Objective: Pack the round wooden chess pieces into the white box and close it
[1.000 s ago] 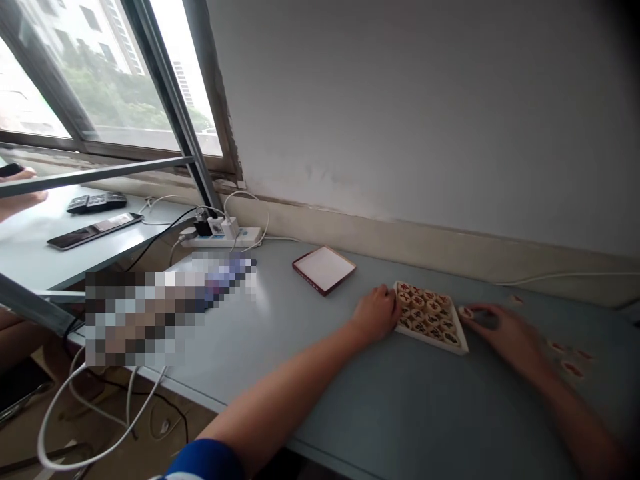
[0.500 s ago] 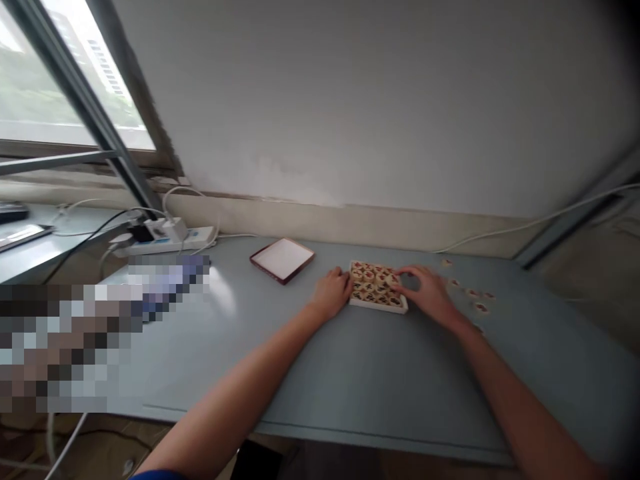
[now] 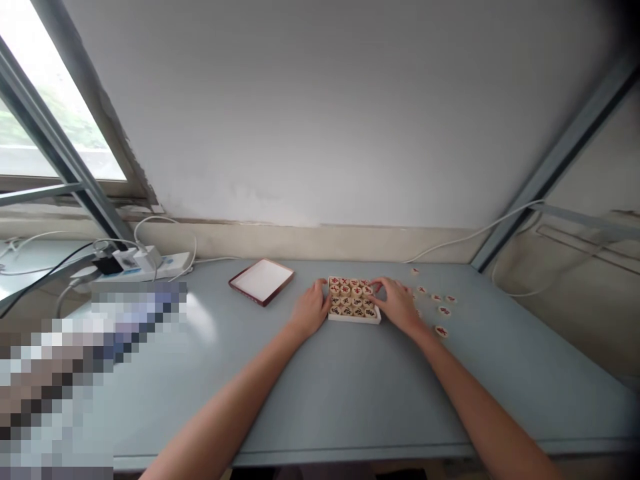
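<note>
Head view: left hand (image 3: pixel 310 311), right hand (image 3: pixel 399 305) touch tray (image 3: pixel 353 319), loosely open.

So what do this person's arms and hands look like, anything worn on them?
Both arms are bare in view: no sleeve on the left forearm or right forearm. The left hand and right hand wear no gloves, and no watch or band shows at either wrist. Rings are too small to tell.
</note>
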`<state>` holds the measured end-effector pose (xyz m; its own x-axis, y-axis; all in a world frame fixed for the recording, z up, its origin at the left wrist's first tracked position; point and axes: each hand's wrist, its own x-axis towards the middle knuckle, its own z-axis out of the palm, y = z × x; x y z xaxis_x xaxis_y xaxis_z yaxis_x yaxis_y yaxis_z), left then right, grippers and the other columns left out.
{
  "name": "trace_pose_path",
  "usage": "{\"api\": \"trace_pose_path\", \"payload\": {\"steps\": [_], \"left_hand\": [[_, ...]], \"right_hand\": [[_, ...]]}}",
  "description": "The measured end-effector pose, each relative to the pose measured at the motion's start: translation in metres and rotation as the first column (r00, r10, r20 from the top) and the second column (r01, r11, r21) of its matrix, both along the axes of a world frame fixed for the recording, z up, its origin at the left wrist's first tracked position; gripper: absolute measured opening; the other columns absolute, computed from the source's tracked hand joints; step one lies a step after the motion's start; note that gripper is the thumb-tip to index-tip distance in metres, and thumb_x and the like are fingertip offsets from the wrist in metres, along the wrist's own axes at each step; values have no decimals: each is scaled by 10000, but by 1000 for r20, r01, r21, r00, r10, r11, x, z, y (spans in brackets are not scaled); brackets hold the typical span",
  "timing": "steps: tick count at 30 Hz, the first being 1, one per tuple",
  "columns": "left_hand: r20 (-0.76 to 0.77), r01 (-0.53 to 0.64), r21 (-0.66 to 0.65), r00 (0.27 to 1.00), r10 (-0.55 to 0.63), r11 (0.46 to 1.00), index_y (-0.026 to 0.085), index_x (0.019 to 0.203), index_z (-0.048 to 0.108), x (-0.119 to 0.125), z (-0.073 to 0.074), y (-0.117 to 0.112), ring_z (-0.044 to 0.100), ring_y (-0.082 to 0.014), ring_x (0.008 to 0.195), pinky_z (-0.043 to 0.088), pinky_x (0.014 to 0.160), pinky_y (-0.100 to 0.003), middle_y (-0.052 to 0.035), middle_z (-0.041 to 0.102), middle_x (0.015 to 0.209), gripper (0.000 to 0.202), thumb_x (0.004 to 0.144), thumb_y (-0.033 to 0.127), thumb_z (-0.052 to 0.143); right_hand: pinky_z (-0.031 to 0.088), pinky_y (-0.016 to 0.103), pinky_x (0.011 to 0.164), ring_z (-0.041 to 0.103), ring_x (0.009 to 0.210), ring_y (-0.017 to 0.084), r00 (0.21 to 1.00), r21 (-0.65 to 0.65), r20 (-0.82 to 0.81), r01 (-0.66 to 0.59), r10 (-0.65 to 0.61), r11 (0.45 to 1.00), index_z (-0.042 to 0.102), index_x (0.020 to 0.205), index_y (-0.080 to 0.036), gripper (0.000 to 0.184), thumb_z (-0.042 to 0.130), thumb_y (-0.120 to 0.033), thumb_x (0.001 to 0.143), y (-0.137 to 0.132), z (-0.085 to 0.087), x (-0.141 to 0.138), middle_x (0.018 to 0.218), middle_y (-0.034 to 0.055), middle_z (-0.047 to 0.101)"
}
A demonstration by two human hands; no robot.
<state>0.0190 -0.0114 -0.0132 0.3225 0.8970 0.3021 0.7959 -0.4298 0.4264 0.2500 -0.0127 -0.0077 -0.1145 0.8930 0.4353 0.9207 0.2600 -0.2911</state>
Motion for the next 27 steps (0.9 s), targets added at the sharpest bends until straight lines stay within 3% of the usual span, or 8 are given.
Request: {"api": "trace_pose_path", "payload": {"steps": [7,9,12,14,19,25,27], "left_hand": [[-120,3,5,993,-3,1000,180,841,482,1,8,-1,543,-171,845,411,730,-284,-61,552,903,286,909,328,246],[-141,1,-8,990,-3,1000,177,829,492,2,11,-2,541,-168,846,408,719,-276,-63,553,905,295,909,319,247],[-145,1,-25,989,-4,1000,175,842,500,2,14,-2,537,-169,849,405,693,-269,-63,557,904,301,909,323,247],[-141,7,-15,990,-9,1000,174,844,502,2,13,-2,535,-170,852,403,686,-269,-61,558,898,309,911,327,242],[-145,19,12,989,-17,1000,174,828,513,2,9,0,535,-175,860,400,685,-274,-60,567,888,319,912,321,243],[-95,49,9,994,-48,999,185,782,511,-2,8,1,543,-172,830,395,664,-269,-45,580,853,378,913,402,231],[-85,75,5,994,-74,997,187,763,505,-3,7,2,543,-170,823,393,665,-268,-39,579,833,390,913,410,222]], "right_hand": [[292,327,744,526,881,189,999,-15,-39,28,-29,999,613,827,-272,203,448,-390,837,0,9,2,920,-1,628],[312,342,757,525,908,201,991,13,-16,130,-130,991,619,873,-269,201,447,-366,838,2,12,16,961,20,625],[343,390,780,516,956,248,923,53,118,364,-367,930,629,935,-229,202,496,-282,792,5,9,44,1004,82,610],[377,402,762,526,940,271,885,4,188,433,-426,901,650,917,-199,211,524,-254,757,8,3,60,982,116,610],[427,351,742,577,872,252,951,-114,116,299,-286,947,681,844,-163,176,573,-211,714,12,-5,68,915,123,620],[424,251,624,612,696,171,985,-254,13,168,-171,952,684,806,-178,178,604,-125,657,8,6,66,740,46,656],[421,255,621,611,704,174,985,-281,-9,165,-174,945,681,797,-185,146,594,-161,683,4,12,64,735,38,663]]}}
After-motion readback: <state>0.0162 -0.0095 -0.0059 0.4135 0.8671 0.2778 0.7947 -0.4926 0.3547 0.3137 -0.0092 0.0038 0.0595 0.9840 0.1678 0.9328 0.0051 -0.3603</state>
